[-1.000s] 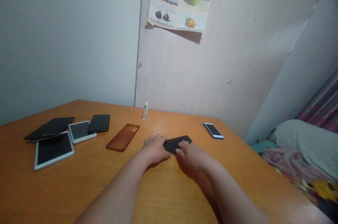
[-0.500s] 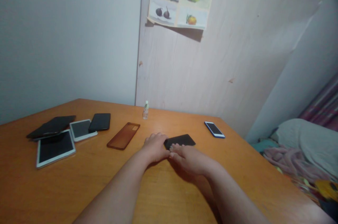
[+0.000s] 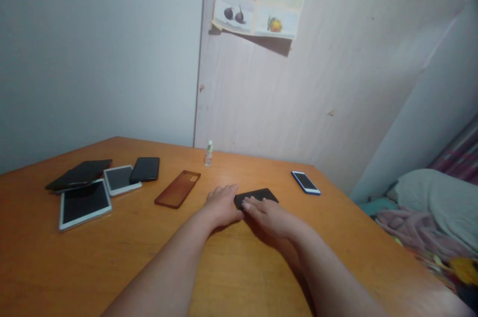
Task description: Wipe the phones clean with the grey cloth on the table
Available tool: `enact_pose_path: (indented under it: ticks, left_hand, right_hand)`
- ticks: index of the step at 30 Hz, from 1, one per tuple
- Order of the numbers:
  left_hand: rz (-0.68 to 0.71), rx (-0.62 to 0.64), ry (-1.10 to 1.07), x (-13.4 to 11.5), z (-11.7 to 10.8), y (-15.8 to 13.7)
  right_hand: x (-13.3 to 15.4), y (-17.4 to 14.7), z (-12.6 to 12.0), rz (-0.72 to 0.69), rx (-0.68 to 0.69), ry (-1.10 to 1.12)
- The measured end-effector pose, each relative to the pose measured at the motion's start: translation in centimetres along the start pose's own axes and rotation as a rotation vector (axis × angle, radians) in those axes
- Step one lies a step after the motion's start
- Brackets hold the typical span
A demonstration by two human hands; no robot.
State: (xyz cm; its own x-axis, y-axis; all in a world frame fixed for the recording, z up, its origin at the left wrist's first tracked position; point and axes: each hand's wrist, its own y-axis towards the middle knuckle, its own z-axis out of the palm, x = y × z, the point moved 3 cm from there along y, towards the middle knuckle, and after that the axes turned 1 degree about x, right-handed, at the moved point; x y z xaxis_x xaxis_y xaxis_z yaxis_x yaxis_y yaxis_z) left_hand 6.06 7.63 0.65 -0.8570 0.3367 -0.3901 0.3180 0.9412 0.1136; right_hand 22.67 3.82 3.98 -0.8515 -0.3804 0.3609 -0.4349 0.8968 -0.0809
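Note:
A flat black phone or phone case (image 3: pixel 263 195) lies on the table in front of me; which of the two I cannot tell. My left hand (image 3: pixel 224 205) is at its left end, fingers along the far side and thumb at the near side, holding that end. Stretched over its near left corner are the fingers of my right hand (image 3: pixel 267 213), close to the left thumb. The right fingertips rest on the dark surface, lying nearly flat. Both hands partly cover the item's near left part.
A brown phone case (image 3: pixel 177 190) lies to the left. Beyond it are a black tablet (image 3: pixel 145 169), white tablets (image 3: pixel 85 202) and a dark folder-like cover (image 3: pixel 80 175). A small clear bottle (image 3: pixel 208 153) stands at the back. A blue-edged phone (image 3: pixel 305 182) lies right, near the table edge.
The right hand's fingers have shifted slightly along the black item's near left corner. The left hand keeps its place there. The whole view has shifted a little.

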Motion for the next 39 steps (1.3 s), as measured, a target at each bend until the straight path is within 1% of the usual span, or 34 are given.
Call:
enact_pose_path:
  ticks: [2, 4, 5, 9, 11, 13, 16, 17, 18, 19, 22, 24, 25, 26, 29, 30, 31, 32, 36, 37, 39]
  left_hand:
    - [0.001, -0.005, -0.004, 0.0, 0.0, 0.0]
    - [0.000, -0.008, -0.008, 0.0, 0.0, 0.0]
    - [0.000, -0.008, -0.009, -0.1, -0.1, -0.1]
    - [-0.014, 0.009, -0.011, -0.4, -0.4, -0.2]
    - [-0.026, 0.013, -0.011, -0.6, -0.5, -0.3]
    - [-0.029, 0.016, -0.010, -0.7, -0.7, -0.4]
    - [-0.026, 0.021, -0.013, -0.7, -0.7, -0.4]
    - [-0.026, 0.022, -0.017, -0.7, -0.7, -0.4]
    - [-0.025, 0.023, -0.020, -0.7, -0.7, -0.4]
    - [-0.026, 0.025, -0.022, -0.8, -0.7, -0.4]
    - [-0.037, 0.019, -0.024, -0.9, -0.7, -0.4]
    - [-0.045, 0.011, -0.025, -0.9, -0.7, -0.4]
    - [-0.047, 0.009, -0.026, -0.9, -0.7, -0.4]
    - [-0.047, 0.011, -0.026, -0.9, -0.7, -0.4]
    - [-0.038, 0.017, -0.017, -0.8, -0.7, -0.4]
    - [-0.033, 0.018, -0.015, -0.8, -0.7, -0.4]
    - [-0.028, 0.016, -0.016, -0.8, -0.7, -0.4]
    - [-0.024, 0.014, -0.018, -0.8, -0.7, -0.5]
    - [-0.022, 0.026, -0.032, -0.9, -0.7, -0.6]
    - [-0.025, 0.027, -0.032, -0.9, -0.7, -0.6]
    - [-0.028, 0.024, -0.027, -0.8, -0.6, -0.5]
  right_hand:
    - [-1.0, 0.2, -0.4, 0.077, -0.043, -0.015]
    - [-1.4, 0.3, -0.7, 0.098, -0.054, -0.029]
    - [-1.3, 0.3, -0.6, 0.076, -0.045, -0.029]
    - [0.5, 0.4, 0.4, -0.087, -0.017, -0.003]
    - [0.5, 0.9, 0.7, -0.112, -0.020, 0.006]
    - [-0.4, 1.5, 0.6, -0.056, -0.036, -0.022]
    - [-2.5, 1.8, -0.4, 0.125, -0.101, -0.107]
    - [-2.9, 1.7, -0.6, 0.166, -0.112, -0.121]
    - [-2.9, 1.5, -0.6, 0.178, -0.113, -0.124]
    - [-2.7, 1.4, -0.5, 0.156, -0.102, -0.114]
    - [-0.9, 1.3, 0.4, -0.021, -0.054, -0.059]
    - [0.0, 1.5, 0.9, -0.094, -0.043, -0.043]
    - [0.0, 1.7, 0.9, -0.088, -0.046, -0.050]
    - [-0.3, 1.9, 0.8, -0.054, -0.056, -0.071]
    - [-1.9, 1.8, -0.1, 0.110, -0.086, -0.166]
    - [-2.2, 1.5, -0.4, 0.145, -0.083, -0.188]
    - [-2.3, 1.3, -0.5, 0.151, -0.070, -0.198]
    - [-2.2, 1.0, -0.4, 0.128, -0.052, -0.194]
    - [-0.5, 0.8, 0.6, -0.033, -0.009, -0.126]
    - [-0.4, 0.9, 0.7, -0.039, -0.010, -0.118]
    - [-1.0, 1.2, 0.6, 0.028, -0.031, -0.130]
